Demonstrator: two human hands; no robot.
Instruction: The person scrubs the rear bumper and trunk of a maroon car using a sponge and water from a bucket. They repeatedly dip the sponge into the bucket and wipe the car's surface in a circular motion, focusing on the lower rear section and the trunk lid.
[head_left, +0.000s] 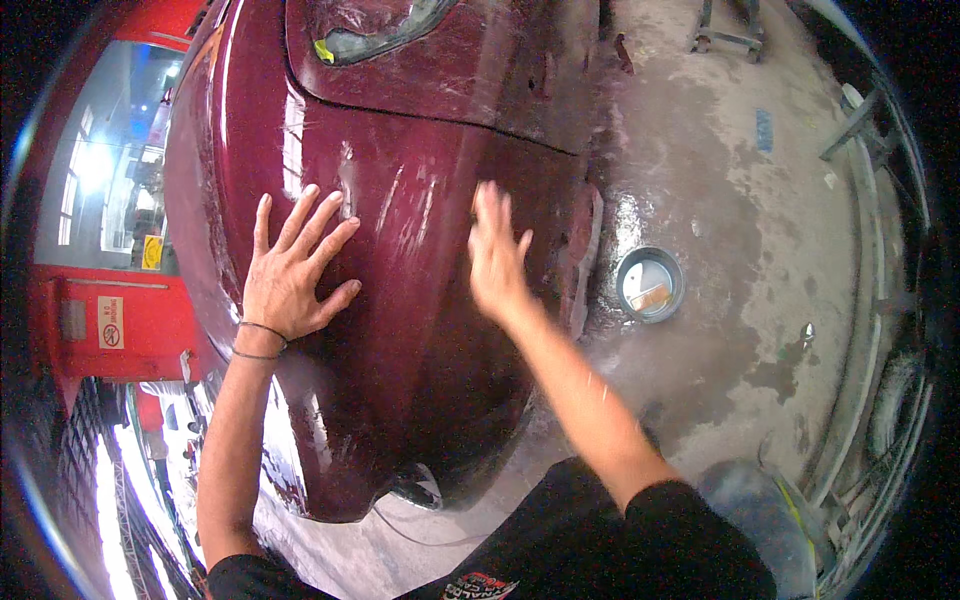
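Note:
My left hand (289, 262) lies with spread fingers on a wet, glossy maroon car body panel (397, 315). A dark band circles that wrist. To the right, my right hand (496, 251) is blurred, flat against the same panel with the fingers together and the thumb apart. Whether something thin is under its fingers is hidden. Pale streaks (427, 202) and water mark the paint between the hands. Above them runs a dark curved panel gap (420, 116). A lamp recess (382, 41) with a yellow-green patch sits higher up.
On the wet concrete floor (720, 225) at right stands a round bucket (650, 285) of water with a tan block inside. A metal stand (727, 34) is at the top right. A red booth wall (120, 322) with windows stands left. A cable (427, 540) crosses the floor below.

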